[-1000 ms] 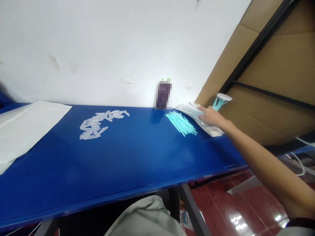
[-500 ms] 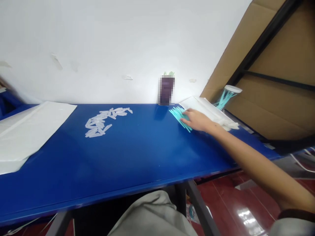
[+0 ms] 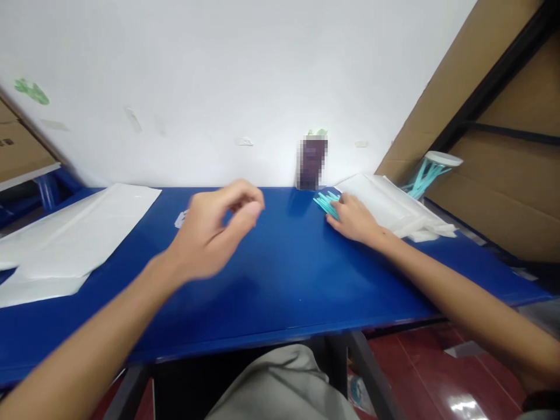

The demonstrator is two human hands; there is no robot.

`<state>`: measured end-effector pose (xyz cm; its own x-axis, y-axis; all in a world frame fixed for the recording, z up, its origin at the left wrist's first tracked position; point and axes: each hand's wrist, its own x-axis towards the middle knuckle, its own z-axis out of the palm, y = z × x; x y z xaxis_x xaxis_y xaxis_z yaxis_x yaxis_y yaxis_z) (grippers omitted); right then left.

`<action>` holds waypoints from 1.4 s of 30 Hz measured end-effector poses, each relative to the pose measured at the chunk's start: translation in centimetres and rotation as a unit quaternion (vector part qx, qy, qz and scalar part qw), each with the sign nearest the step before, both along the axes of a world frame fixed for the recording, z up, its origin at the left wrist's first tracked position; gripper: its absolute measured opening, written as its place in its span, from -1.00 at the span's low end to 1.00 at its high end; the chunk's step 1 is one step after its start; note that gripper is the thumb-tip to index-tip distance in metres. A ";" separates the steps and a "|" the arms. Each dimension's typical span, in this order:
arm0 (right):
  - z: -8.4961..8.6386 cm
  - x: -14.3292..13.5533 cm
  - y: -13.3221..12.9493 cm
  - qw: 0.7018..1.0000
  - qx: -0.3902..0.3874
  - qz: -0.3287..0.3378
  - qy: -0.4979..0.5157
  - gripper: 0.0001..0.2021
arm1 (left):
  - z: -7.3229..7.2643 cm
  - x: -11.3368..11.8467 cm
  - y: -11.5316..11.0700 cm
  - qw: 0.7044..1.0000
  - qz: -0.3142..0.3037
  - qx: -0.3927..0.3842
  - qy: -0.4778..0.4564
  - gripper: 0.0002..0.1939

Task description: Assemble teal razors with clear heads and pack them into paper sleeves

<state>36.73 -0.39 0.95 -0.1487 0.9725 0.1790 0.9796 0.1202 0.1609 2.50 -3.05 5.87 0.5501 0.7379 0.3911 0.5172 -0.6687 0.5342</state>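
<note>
The right hand (image 3: 353, 220) rests with bent fingers on a flat bunch of thin turquoise sticks (image 3: 324, 202); whether it grips any is hidden from view. The left hand (image 3: 214, 230) hangs over the table, loosely curled, thumb tip close to the index finger; I cannot tell whether the two meet. Just beyond its knuckles, a few pale, translucent strips (image 3: 181, 219) show, partly covered by that hand. Both lots lie on a glossy blue table (image 3: 280, 274), the sticks towards its back edge on the right. Directly beside the sticks lies a crumpled white sheet (image 3: 371, 195), and past it a round white-rimmed container (image 3: 445, 158) with more turquoise sticks. Behind the sticks, a dark purple upright object (image 3: 312, 163), blurred into blocks, stands near a white wall (image 3: 219, 70). A broad white sheet (image 3: 105, 227) covers the table's left end. Brown cardboard panels (image 3: 516, 192) rise at far right, above red floor tiles (image 3: 420, 373).
</note>
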 end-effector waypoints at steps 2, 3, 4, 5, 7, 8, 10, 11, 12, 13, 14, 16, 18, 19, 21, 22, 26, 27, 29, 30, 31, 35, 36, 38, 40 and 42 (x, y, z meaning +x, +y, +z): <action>0.0 -1.3 0.7 1.000 -0.012 0.026 0.004 -0.59 | -0.1 -0.9 4.4 0.998 0.026 0.036 0.036 -0.67; 0.0 -2.0 1.0 0.999 -0.015 0.040 0.008 -0.60 | -0.4 -1.9 5.9 0.996 0.045 0.057 0.059 -0.66; -0.1 -2.7 1.2 0.998 -0.016 0.054 0.012 -0.60 | -0.6 -3.2 7.0 0.991 0.068 0.080 0.082 -0.64; -0.3 -3.5 1.3 0.997 -0.016 0.069 0.016 -0.61 | -0.9 -4.6 7.6 0.985 0.089 0.100 0.106 -0.63; -0.6 -4.8 0.9 0.994 -0.015 0.104 0.027 -0.60 | -1.5 -7.2 8.0 0.972 0.134 0.140 0.135 -0.61; -0.8 -5.4 0.5 0.992 -0.016 0.125 0.032 -0.60 | -1.7 -8.1 7.9 0.966 0.150 0.152 0.146 -0.60; -1.1 -6.5 -0.8 0.982 -0.024 0.182 0.047 -0.59 | -2.0 -9.2 7.5 0.960 0.178 0.152 0.153 -0.58; -1.1 -6.9 -1.5 0.973 -0.029 0.220 0.060 -0.58 | -2.1 -9.3 7.3 0.959 0.191 0.143 0.151 -0.57; -1.0 -7.4 -2.2 0.961 -0.032 0.264 0.080 -0.56 | -2.1 -9.1 7.0 0.959 0.203 0.132 0.144 -0.57; -0.9 -7.7 -2.9 0.948 -0.034 0.299 0.100 -0.54 | -2.2 -8.8 6.8 0.960 0.212 0.120 0.136 -0.58; -0.7 -7.9 -3.4 0.939 -0.033 0.322 0.116 -0.51 | -2.2 -8.4 6.6 0.962 0.217 0.109 0.128 -0.59; -0.2 -7.9 -4.0 0.938 -0.026 0.323 0.125 -0.46 | -2.3 -7.3 6.2 0.965 0.217 0.097 0.114 -0.61; 0.2 -7.1 -3.8 0.957 -0.002 0.271 0.100 -0.45 | -2.6 -6.3 5.7 0.969 0.197 0.103 0.112 -0.62; 0.3 -6.5 -3.5 0.970 0.013 0.228 0.079 -0.44 | -2.8 -5.8 5.5 0.971 0.173 0.115 0.118 -0.62; 0.4 -4.9 -2.7 0.991 0.027 0.129 0.028 -0.45 | -3.2 -4.8 4.9 0.972 0.099 0.157 0.140 -0.61; 0.4 -4.1 -2.3 0.997 0.013 0.080 0.010 -0.45 | -3.4 -4.3 4.6 0.970 0.057 0.181 0.151 -0.60; 0.3 -2.3 -1.4 0.998 -0.063 0.004 -0.011 -0.49 | -3.6 -2.5 3.0 0.953 -0.066 0.241 0.173 -0.55; 0.3 -2.3 -1.4 0.998 -0.064 0.017 -0.011 -0.50 | -3.7 -2.1 2.6 0.950 -0.084 0.244 0.178 -0.55; 0.2 -2.7 -1.5 0.996 -0.056 0.071 0.001 -0.52 | -3.9 -1.3 1.8 0.945 -0.110 0.240 0.193 -0.54; 0.1 -3.0 -1.6 0.993 -0.050 0.108 0.015 -0.53 | -4.0 -1.0 1.5 0.943 -0.119 0.237 0.201 -0.54; 0.0 -3.3 -1.7 0.987 -0.046 0.148 0.032 -0.54 | -4.2 -0.8 1.2 0.941 -0.127 0.233 0.210 -0.54; -0.4 -4.6 -2.2 0.955 -0.036 0.273 0.109 -0.55 | -5.3 0.0 0.7 0.935 -0.153 0.217 0.234 -0.57; -0.5 -4.8 -2.4 0.947 -0.040 0.293 0.128 -0.56 | -5.4 0.1 0.6 0.936 -0.156 0.211 0.234 -0.59; -0.5 -5.3 -2.7 0.927 -0.049 0.328 0.173 -0.60 | -5.7 0.2 0.6 0.940 -0.157 0.200 0.226 -0.62; -0.3 -5.7 -3.1 0.907 -0.063 0.345 0.233 -0.66 | -5.8 0.2 0.6 0.947 -0.153 0.191 0.209 -0.62; -0.2 -6.1 -3.5 0.890 -0.075 0.340 0.294 -0.69 | -6.0 0.1 0.8 0.956 -0.139 0.176 0.190 -0.57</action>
